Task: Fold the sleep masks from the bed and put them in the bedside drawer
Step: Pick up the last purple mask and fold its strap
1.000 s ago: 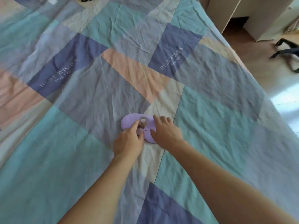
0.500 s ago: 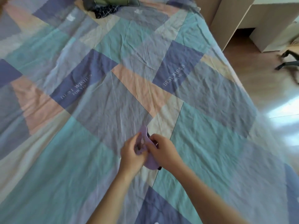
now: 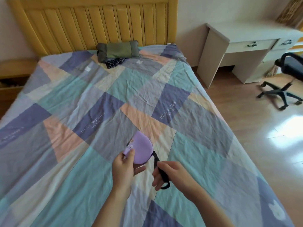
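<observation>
A purple sleep mask [image 3: 141, 147], folded in half, is held up above the patchwork bed cover [image 3: 82, 161]. My left hand [image 3: 125, 166] pinches its lower left edge with thumb on top. Its black elastic strap [image 3: 161, 171] trails down to the right, and my right hand [image 3: 170, 175] grips that strap. A dark patterned cloth [image 3: 114, 61], possibly another mask, lies by the green pillow [image 3: 117, 50] near the headboard. At the far left stands a wooden bedside unit [image 3: 11, 79] with an open dark compartment.
A yellow wooden headboard [image 3: 91, 22] closes the far end of the bed. A white desk with drawers [image 3: 242, 45] and a black swivel chair [image 3: 285, 79] stand on the wooden floor to the right.
The mask lay flat on the cover, both hands pressing it. It has been folded and lifted; my right hand moved to the strap. The view tilted up, revealing headboard and desk.
</observation>
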